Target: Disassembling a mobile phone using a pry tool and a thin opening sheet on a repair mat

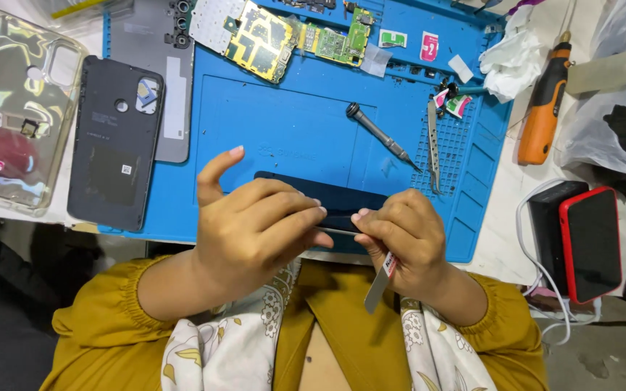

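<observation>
Head view — at lower centre the left hand pinches the dark phone body, while the right hand grips a thin metal pry tool against its edge. On the blue repair mat behind lie a screwdriver, tweezers and circuit boards; a black back cover sits at left.

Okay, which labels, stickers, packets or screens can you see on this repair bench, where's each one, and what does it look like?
Dark phone screen panel: between both hands, long black rectangle.
Red-edged phone: right of the mat, black screen, off.
Green-and-white sticker: mat's top, small rectangle.
Pink-and-white sticker: beside it, upright tab.
Small white label: on the black back cover, square.
Strip with label: in the right hand, grey with a red mark.
</observation>
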